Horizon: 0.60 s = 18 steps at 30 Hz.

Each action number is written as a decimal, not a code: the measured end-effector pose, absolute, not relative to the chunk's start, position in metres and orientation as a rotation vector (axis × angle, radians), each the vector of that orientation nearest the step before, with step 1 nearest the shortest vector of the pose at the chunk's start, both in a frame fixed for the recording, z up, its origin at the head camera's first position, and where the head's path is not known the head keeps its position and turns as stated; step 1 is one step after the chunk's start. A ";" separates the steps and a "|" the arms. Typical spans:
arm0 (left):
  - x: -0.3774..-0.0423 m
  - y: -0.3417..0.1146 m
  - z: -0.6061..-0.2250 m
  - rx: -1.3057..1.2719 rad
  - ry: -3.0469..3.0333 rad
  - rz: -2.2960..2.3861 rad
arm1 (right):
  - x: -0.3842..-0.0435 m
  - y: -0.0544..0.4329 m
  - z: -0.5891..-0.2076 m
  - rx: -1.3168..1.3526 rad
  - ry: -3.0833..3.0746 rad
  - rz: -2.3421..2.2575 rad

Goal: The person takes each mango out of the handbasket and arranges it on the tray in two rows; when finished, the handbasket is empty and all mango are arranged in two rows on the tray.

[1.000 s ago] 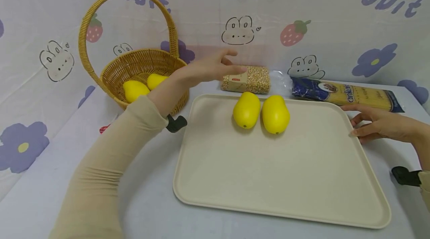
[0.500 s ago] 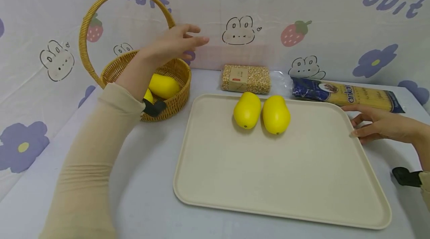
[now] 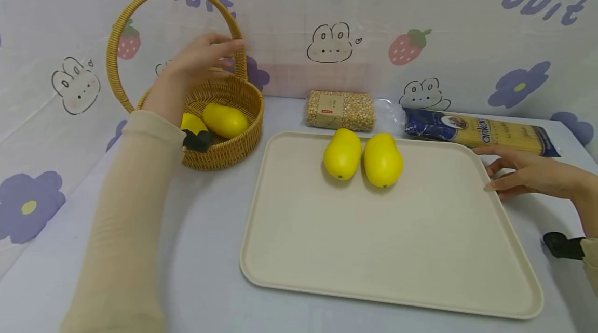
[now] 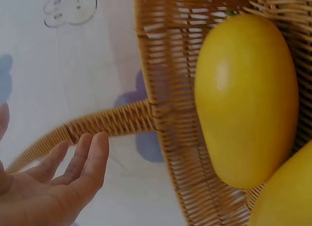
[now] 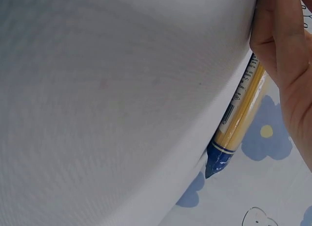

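My left hand [image 3: 201, 57] is over the wicker basket [image 3: 233, 151], in front of its handle in the head view, with relaxed fingers and nothing in them. In the left wrist view its fingers [image 4: 97, 157] overlap the handle [image 4: 107, 121]. Two yellow mango-like fruits, one whole [image 3: 226, 120] and one partly hidden by the wrist [image 3: 192, 123], lie in the basket. My right hand [image 3: 528, 172] holds the right edge of the beige tray [image 3: 392, 250], thumb at the rim. Two similar yellow fruits, a left one [image 3: 343, 155] and a right one [image 3: 383, 160], lie side by side near the tray's far edge.
Behind the tray lie a clear pack of grain-like kernels [image 3: 352, 109] and a blue-ended pack of spaghetti [image 3: 495, 130]. A printed cloth [image 3: 280, 26] with rabbits and flowers hangs at the back. White cloth [image 3: 201, 270] covers the table.
My left hand has moved left from above the kernel pack to over the basket, uncovering the pack. The right hand, the tray and the fruits on it have stayed put.
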<state>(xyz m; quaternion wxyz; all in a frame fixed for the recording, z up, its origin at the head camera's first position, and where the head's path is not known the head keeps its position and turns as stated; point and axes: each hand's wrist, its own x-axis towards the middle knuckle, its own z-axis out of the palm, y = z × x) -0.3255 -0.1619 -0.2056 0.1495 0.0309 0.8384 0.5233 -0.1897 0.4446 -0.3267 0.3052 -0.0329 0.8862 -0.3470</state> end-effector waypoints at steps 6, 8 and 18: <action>-0.338 -0.181 -0.213 -0.009 2.374 1.535 | -0.190 0.445 -0.327 -0.082 2.351 -0.922; -0.341 -0.187 -0.216 -0.032 2.359 1.530 | -0.190 0.445 -0.327 -0.080 2.354 -0.916; -0.343 -0.210 -0.234 -0.088 2.409 1.313 | -0.189 0.444 -0.324 -0.083 2.348 -0.908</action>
